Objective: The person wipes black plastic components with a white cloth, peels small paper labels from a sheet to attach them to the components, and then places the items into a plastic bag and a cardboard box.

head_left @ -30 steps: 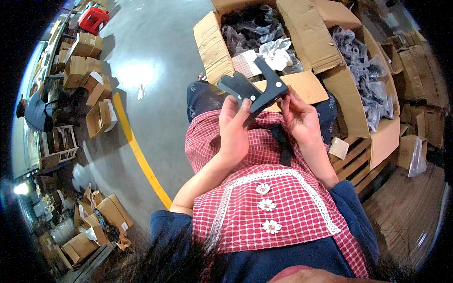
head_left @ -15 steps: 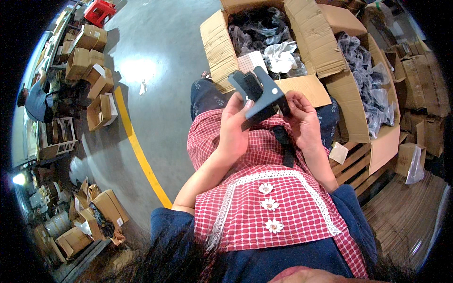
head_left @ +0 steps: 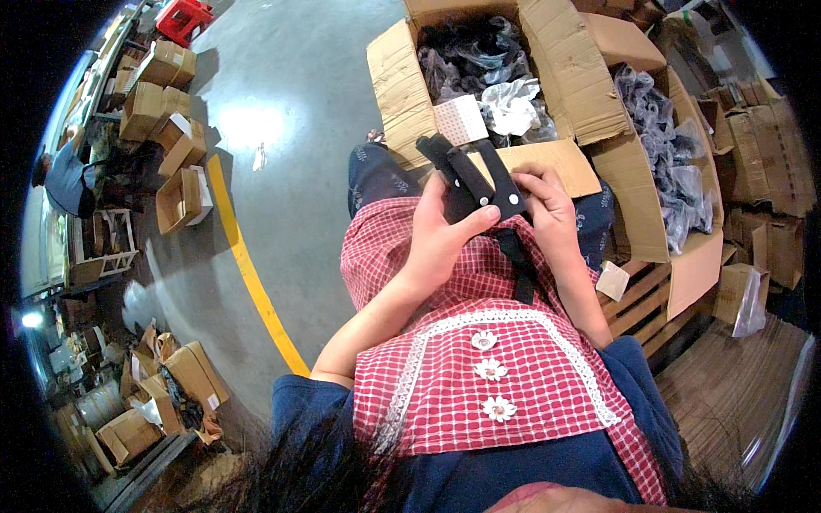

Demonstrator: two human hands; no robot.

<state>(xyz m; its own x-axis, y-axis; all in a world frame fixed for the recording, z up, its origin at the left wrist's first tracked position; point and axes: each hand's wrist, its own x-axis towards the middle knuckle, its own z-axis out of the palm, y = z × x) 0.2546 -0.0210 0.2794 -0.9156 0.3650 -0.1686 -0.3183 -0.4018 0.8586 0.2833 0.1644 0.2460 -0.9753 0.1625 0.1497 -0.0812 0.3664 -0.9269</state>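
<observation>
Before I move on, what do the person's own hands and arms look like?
The left hand and right hand are bare, with no gloves, watch or bracelet visible. Short, dark blue sleeves end around the elbows, leaving the forearms uncovered.

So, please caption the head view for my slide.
Left hand gripping black part, right hand at its edge, near open carton.

black piece [head_left: 471, 179] at new angle
</observation>
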